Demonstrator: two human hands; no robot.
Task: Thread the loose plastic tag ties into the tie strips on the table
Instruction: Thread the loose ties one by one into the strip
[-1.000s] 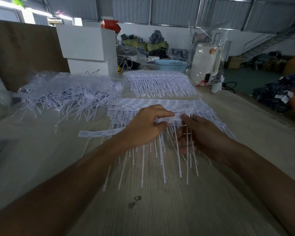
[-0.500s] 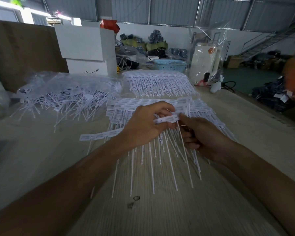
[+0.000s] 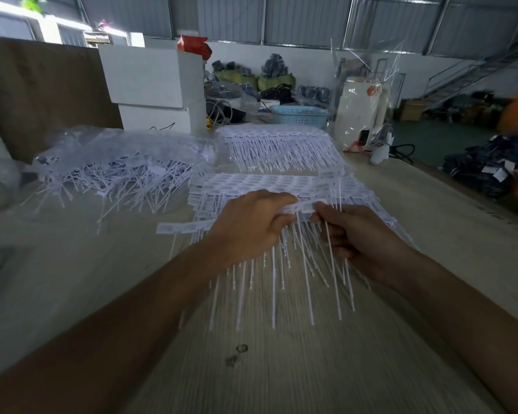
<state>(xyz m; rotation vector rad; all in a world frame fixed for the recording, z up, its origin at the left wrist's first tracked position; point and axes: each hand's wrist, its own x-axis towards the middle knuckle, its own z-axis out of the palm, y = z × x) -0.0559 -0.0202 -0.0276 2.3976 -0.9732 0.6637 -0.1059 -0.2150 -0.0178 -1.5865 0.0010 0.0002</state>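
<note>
My left hand (image 3: pixel 248 225) grips a white tie strip (image 3: pixel 304 207) lifted above the table, with several thin white tails hanging toward me. My right hand (image 3: pixel 356 234) meets the strip's right end and pinches a loose tag tie (image 3: pixel 331 249) against it. Under both hands lies a flat stack of tie strips (image 3: pixel 251 183). One more strip (image 3: pixel 180 228) pokes out to the left of my left wrist. A heap of loose tag ties (image 3: pixel 123 174) in clear plastic sits at the left.
A second stack of strips (image 3: pixel 281 147) lies farther back. White boxes (image 3: pixel 153 85), a blue basket (image 3: pixel 299 115) and a white bag in clear wrap (image 3: pixel 359 112) stand along the far edge. Wooden table (image 3: pixel 281 369) surface extends toward me.
The right hand has shifted up to the strip's right end, and the hanging tails have swung slightly. The left hand keeps its grip in the same place.
</note>
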